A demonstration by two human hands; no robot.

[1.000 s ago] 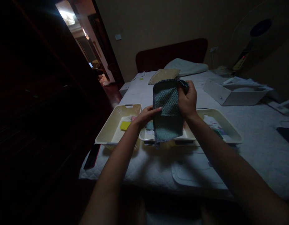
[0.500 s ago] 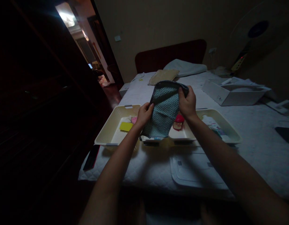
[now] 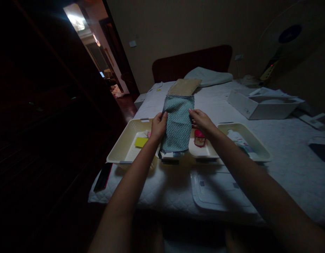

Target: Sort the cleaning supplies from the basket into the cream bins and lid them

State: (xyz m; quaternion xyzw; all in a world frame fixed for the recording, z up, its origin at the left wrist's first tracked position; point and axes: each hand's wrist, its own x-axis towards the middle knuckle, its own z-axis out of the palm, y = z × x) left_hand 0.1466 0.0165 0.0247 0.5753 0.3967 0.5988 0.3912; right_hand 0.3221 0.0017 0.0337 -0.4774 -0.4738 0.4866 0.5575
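A teal checked cloth [image 3: 177,123] with a dark edge hangs folded above the middle tray [image 3: 204,153]. My left hand [image 3: 158,126] grips its left edge, fingers closed on the fabric. At the cloth's right edge my right hand [image 3: 200,120] touches it with fingers stretched out. A small red-capped bottle [image 3: 199,137] stands in the middle tray just under my right hand.
A cream basket [image 3: 120,147] at the left holds a yellow item [image 3: 140,142]. Another cream tray [image 3: 257,144] at the right holds a white bottle [image 3: 237,137]. A white lid [image 3: 217,191] lies near the bed's front edge. A white open box [image 3: 259,105] sits at the far right.
The cloth has been folded narrower and straightened. My right hand let go of its top corner and dropped to its right edge, fingers opening. My left hand stayed on the left edge.
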